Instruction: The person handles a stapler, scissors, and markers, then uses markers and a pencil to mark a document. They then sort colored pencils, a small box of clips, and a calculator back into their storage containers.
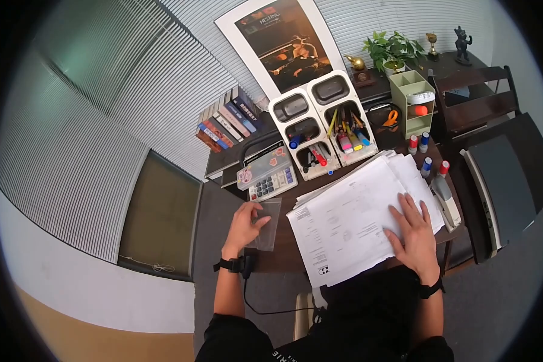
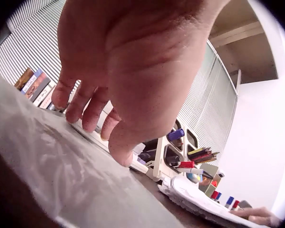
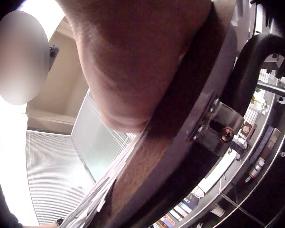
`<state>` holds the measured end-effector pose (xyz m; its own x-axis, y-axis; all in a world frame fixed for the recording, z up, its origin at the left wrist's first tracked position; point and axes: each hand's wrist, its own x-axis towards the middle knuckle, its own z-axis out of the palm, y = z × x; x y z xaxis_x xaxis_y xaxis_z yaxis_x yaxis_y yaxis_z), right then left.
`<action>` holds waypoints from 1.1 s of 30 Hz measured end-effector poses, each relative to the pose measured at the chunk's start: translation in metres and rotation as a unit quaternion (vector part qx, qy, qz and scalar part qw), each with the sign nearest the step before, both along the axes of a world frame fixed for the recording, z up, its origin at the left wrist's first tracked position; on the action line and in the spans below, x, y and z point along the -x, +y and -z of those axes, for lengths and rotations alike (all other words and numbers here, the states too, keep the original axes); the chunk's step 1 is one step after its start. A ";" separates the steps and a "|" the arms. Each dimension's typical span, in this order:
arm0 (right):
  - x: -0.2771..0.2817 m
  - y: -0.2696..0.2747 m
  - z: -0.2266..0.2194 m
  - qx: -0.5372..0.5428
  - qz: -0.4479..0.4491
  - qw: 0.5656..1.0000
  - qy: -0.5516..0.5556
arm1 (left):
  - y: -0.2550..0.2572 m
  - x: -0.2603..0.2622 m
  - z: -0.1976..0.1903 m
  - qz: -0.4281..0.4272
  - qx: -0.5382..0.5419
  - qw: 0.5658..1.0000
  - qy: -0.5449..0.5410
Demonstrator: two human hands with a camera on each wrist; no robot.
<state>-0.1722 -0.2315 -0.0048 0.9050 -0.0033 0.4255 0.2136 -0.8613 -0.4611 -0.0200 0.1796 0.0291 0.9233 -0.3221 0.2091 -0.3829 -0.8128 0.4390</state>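
Observation:
My left hand (image 1: 245, 227) is over a clear plastic bag (image 1: 268, 226) at the desk's left front, thumb and fingers bent apart with a gap between them. In the left wrist view the fingers of the left hand (image 2: 97, 95) hang loosely beside the bag (image 2: 71, 175); whether they touch it I cannot tell. My right hand (image 1: 413, 238) rests with spread fingers on the right part of a stack of printed papers (image 1: 350, 223). In the right wrist view only the palm side of the right hand (image 3: 133, 71) shows, above the paper edges (image 3: 102, 190).
Behind the bag are a calculator (image 1: 273, 183) and a clear case (image 1: 262, 166). A white organizer (image 1: 300, 108) with pens stands behind the papers. Right of them are a stapler (image 1: 445, 202), several capped bottles and a green holder (image 1: 401, 90). Books (image 1: 229, 117) stand back left.

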 end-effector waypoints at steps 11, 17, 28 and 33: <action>0.000 0.002 0.000 -0.005 0.002 1.000 -0.006 | -0.004 -0.097 -0.047 0.032 -0.150 0.979 -0.135; 0.003 -0.002 0.000 -0.021 0.002 1.000 -0.011 | -0.008 -0.141 -0.037 0.072 -0.191 0.979 -0.003; 0.001 -0.004 0.007 0.002 0.006 1.000 -0.020 | -0.058 0.002 -0.119 0.108 -0.164 0.980 -0.031; -0.001 -0.001 0.013 -0.018 0.014 0.999 -0.028 | -0.135 0.014 -0.056 0.341 -0.002 0.939 -0.032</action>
<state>-0.1715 -0.2327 -0.0176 0.8794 -0.0433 0.4742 0.2164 -0.8506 -0.4792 -0.0337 0.0450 0.0855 0.4867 -0.8355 0.2552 -0.8411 -0.3693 0.3952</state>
